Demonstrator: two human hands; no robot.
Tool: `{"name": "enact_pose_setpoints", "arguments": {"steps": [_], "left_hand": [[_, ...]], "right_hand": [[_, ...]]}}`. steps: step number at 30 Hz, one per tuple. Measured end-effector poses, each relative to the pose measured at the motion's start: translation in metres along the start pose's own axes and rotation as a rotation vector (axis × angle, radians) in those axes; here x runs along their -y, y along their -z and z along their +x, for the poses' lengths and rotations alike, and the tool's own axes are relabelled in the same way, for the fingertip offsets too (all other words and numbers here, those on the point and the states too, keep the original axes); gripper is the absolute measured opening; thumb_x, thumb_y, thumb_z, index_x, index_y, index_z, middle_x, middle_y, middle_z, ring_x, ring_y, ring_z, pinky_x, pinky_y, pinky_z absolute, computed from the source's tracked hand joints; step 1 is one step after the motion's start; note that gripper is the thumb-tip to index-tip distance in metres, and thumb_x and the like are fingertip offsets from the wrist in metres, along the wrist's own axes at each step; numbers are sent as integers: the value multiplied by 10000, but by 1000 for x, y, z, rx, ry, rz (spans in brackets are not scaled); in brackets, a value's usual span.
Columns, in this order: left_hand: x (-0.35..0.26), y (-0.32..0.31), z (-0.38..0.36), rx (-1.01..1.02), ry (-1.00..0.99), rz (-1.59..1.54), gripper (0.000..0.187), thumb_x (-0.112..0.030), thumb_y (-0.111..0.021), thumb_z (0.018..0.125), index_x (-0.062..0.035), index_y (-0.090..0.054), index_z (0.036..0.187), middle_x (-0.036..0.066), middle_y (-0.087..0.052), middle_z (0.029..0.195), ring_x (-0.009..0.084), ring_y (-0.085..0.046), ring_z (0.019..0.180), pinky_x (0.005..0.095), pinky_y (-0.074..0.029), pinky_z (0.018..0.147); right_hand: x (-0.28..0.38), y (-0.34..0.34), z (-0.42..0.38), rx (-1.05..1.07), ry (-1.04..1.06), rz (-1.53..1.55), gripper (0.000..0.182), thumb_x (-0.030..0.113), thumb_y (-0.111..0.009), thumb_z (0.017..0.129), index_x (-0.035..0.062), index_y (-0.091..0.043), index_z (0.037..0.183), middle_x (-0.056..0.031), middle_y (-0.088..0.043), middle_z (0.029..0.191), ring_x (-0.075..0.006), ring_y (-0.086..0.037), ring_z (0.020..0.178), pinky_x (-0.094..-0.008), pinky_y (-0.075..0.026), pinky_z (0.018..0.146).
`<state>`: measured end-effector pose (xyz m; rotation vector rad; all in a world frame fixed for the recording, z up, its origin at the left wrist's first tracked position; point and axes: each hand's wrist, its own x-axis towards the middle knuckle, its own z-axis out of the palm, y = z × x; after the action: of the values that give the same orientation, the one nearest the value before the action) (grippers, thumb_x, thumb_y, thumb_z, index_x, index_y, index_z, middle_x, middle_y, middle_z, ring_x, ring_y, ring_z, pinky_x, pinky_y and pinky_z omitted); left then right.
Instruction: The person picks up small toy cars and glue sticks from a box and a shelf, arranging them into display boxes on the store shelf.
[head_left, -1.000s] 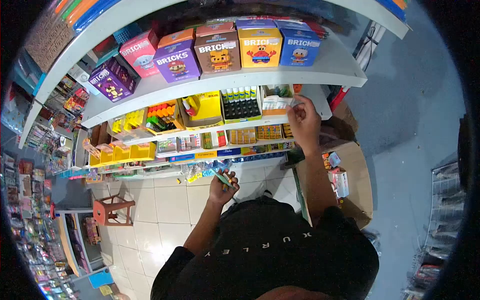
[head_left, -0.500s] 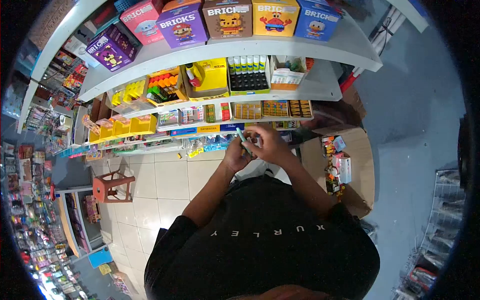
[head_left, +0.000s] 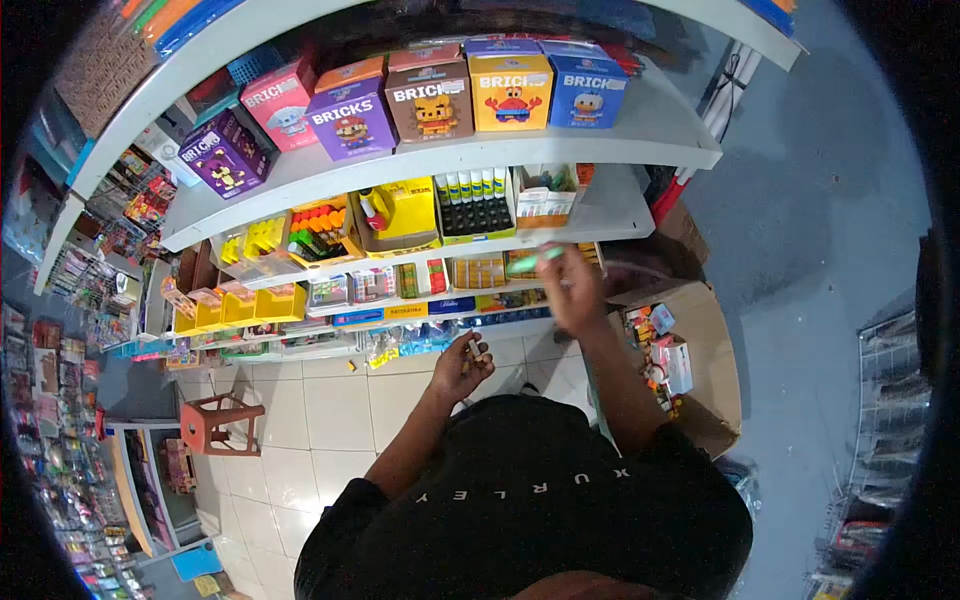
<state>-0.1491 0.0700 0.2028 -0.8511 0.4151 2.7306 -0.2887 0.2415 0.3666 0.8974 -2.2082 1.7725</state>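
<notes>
My right hand (head_left: 575, 295) is raised in front of the second shelf, fingers pinched on a slim mint-green stick (head_left: 524, 264) that is smeared by motion. In this view the stick overlaps the lower row of small yellow boxes (head_left: 478, 273). Just above the hand stands an open white-and-orange carton (head_left: 546, 208) with small things inside. A display box of glue sticks (head_left: 475, 205) with white-and-green tubes is beside it. My left hand (head_left: 463, 370) hangs lower over the floor, palm up with curled fingers; what lies in them, if anything, I cannot tell.
Boxes marked BRICKS (head_left: 430, 100) line the upper shelf (head_left: 560, 150). A yellow open box (head_left: 410, 215) holds a few items. A cardboard box (head_left: 715, 400) of mixed goods stands at right, and a brown stool (head_left: 222, 422) stands on the tiled floor at left.
The hands have parted. My right hand has moved up and right toward the shelf with the mint-green stick; my left hand stays low, apart from it. The camera view has tilted up.
</notes>
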Motion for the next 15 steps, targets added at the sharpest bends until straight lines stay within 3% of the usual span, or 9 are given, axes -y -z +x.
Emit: {"name": "enact_pose_setpoints", "arguments": {"steps": [4, 11, 13, 15], "left_hand": [[-5, 10, -4, 5, -18, -29, 183, -284, -516, 963, -109, -526, 1016, 65, -545, 819, 212, -546, 698, 355, -488, 662], [-6, 6, -9, -42, -73, -68, 244, -310, -507, 968, -81, -538, 1048, 76, -553, 868, 229, -556, 731, 380, -518, 711], [-11, 9, -8, 112, -78, -107, 314, -331, -463, 988, -70, -540, 1144, 100, -567, 944, 267, -599, 848, 407, -534, 806], [-14, 3, -8, 65, -134, -94, 334, -327, -436, 1001, -51, -541, 1157, 110, -570, 972, 287, -603, 898, 420, -524, 855]], "right_hand": [[3, 33, 49, -266, 117, -224, 254, 228, -599, 941, 24, -611, 1090, -87, -652, 830, -133, -603, 686, -281, -482, 629], [-31, 26, 85, -194, 46, -317, 280, 202, -619, 920, 8, -583, 1118, -121, -678, 909, -156, -604, 682, -296, -478, 627], [-30, 22, 74, -215, 15, -283, 269, 185, -629, 911, 12, -584, 1112, -110, -671, 879, -144, -602, 681, -293, -476, 620], [-25, 16, 56, -165, -54, -257, 262, 176, -641, 903, 18, -586, 1104, -87, -661, 842, -125, -599, 678, -286, -475, 611]]}}
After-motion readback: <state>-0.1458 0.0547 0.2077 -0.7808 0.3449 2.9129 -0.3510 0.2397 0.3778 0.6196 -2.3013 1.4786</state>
